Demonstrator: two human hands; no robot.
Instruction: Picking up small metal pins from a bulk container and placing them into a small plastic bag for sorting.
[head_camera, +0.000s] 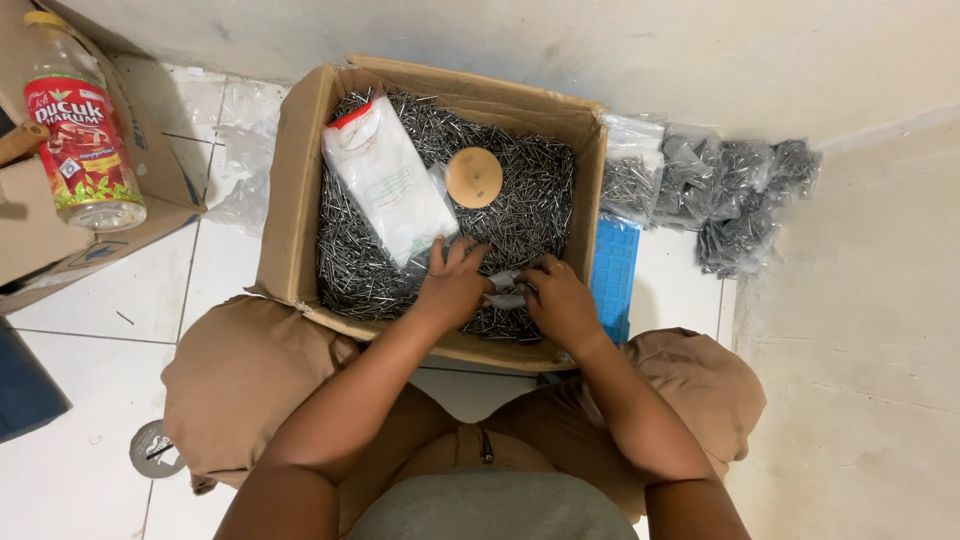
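Clear plastic, a small bag (505, 288), sits pinched between both hands low in the cardboard box (290, 180), just inside its near wall. Left hand (452, 285) lies curled over the bag's left end, fingers bent on it; right hand (562, 300) grips its right end. Grey nails (520, 215) fill the box to its walls. A white packet (388, 180) and a round wooden lid (474, 177) rest on them, leaving open nails at right. Filled nail bags (720, 190) and a blue tray (612, 275) lie outside the right wall.
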